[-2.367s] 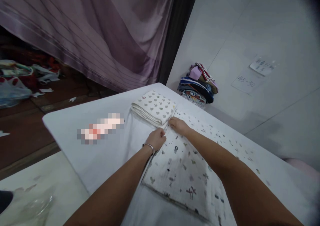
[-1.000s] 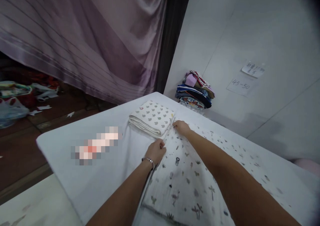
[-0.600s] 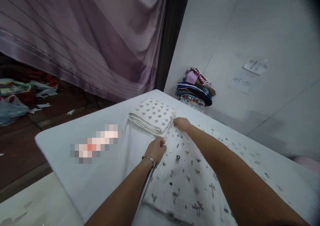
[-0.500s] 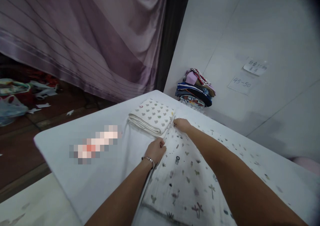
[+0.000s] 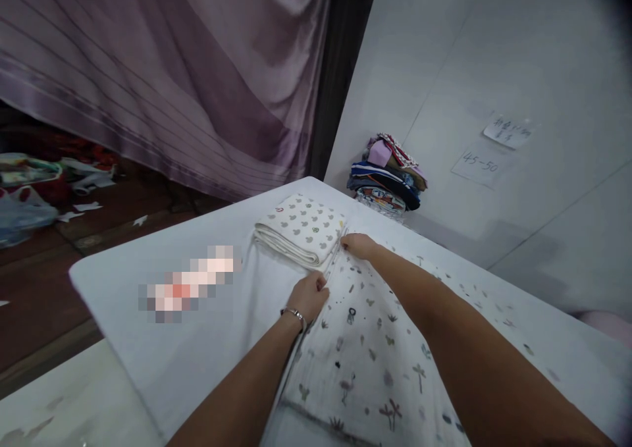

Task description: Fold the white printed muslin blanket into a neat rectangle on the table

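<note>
A thin white cloth printed with small plants and animals lies spread on the white table. My left hand, with a bracelet at the wrist, pinches the cloth's left edge. My right hand grips the far corner of the same cloth, fingers closed. Just beyond both hands lies a folded cream cloth with grey dots, and my right hand's fingertips almost touch it.
A pile of folded coloured clothes stands against the white wall behind the table, with paper notes stuck higher up. A purple curtain hangs at the back left. Bags and scraps litter the dark floor.
Both hands stay on the printed cloth's far edge, shifting only slightly. The view has drifted a little; the cloth edge sits almost the same.
</note>
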`<action>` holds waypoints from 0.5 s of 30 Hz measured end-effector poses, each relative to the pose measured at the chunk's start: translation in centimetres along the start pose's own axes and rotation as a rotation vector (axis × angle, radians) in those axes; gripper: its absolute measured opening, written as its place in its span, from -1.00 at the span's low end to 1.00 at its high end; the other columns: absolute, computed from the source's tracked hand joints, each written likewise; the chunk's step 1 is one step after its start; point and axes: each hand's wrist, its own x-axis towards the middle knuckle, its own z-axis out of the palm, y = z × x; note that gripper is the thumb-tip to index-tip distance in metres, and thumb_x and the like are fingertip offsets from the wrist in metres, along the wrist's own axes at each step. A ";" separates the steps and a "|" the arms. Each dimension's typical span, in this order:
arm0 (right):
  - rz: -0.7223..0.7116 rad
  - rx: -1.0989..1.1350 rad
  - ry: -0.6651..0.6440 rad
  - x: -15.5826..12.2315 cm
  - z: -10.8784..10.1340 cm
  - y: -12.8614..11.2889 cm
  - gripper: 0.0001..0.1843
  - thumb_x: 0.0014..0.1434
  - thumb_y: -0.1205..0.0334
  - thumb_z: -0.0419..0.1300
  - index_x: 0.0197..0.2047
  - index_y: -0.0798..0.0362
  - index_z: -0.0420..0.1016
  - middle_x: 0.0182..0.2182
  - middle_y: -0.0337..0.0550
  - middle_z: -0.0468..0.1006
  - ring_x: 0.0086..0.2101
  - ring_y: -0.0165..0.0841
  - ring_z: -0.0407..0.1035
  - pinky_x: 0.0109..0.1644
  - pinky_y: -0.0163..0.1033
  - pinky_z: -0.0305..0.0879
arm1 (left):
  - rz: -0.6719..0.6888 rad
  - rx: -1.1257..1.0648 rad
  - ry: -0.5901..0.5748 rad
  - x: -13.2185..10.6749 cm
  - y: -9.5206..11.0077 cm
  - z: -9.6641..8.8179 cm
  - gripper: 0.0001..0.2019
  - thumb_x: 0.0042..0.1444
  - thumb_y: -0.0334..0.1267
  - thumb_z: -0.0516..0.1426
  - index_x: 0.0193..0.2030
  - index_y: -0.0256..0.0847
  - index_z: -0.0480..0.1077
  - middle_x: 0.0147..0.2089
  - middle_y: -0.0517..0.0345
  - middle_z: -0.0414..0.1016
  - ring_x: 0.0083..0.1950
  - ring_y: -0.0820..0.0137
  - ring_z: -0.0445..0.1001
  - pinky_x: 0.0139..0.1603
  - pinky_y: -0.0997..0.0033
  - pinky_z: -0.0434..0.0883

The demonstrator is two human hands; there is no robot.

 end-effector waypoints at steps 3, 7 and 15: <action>0.013 0.011 -0.002 -0.1 -0.4 -0.2 -0.80 0.03 0.40 0.06 -0.29 0.00 0.44 -0.25 -0.17 0.52 -0.27 -0.32 0.35 -0.31 -0.33 0.14 | -0.003 -0.002 0.001 0.0 0.0 0.0 -0.95 -0.09 -0.35 0.09 -0.42 -0.17 0.30 -0.46 0.25 0.39 -0.39 0.46 0.32 -0.37 0.48 0.16; 0.058 0.035 0.016 -0.1 -0.5 -0.5 -0.82 0.06 0.39 0.05 -0.29 0.03 0.44 -0.26 -0.15 0.51 -0.27 -0.32 0.34 -0.30 -0.33 0.14 | -0.003 -0.009 -0.001 0.1 0.0 0.1 -0.95 -0.09 -0.36 0.10 -0.42 -0.18 0.30 -0.47 0.26 0.38 -0.40 0.47 0.31 -0.38 0.49 0.15; 0.157 0.160 0.077 0.0 0.8 -0.6 -0.77 0.09 0.38 0.05 -0.21 0.01 0.47 -0.17 -0.17 0.51 -0.18 -0.32 0.34 -0.15 -0.33 0.17 | -0.018 -0.036 -0.003 0.1 0.1 0.0 -0.93 -0.10 -0.38 0.10 -0.40 -0.18 0.30 -0.47 0.26 0.38 -0.40 0.47 0.32 -0.37 0.49 0.16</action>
